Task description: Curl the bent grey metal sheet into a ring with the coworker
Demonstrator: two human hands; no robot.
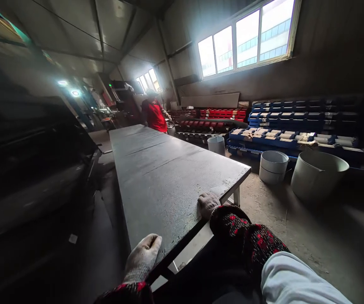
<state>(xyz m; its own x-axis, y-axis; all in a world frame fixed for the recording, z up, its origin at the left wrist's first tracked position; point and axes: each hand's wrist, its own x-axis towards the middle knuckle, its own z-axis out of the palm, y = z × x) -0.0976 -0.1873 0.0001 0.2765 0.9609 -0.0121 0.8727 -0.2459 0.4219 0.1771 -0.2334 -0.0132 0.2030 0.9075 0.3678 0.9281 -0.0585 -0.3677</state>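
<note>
My left hand (144, 255), in a pale knitted glove, is closed at the near left part of a long grey table (162, 177). Its thumb lies against the curled fingers, and whatever they may hold is hidden. My right hand (208, 205), gloved the same way, rests closed on the tabletop by the near edge, knuckles up. Its fingertips are tucked out of sight, so I cannot tell whether something thin is in them. Dark sleeves with red flowers cover both wrists. The tabletop surface is scuffed, with faint lines across it and specks near the right corner.
A person in red (155, 115) stands at the table's far end. Right of the table, a white bin (273, 166), a larger pale tub (318, 177) and another bin (216, 145) stand on the floor. Blue racks (264, 144) line the wall. Dark blurred bulk fills the left.
</note>
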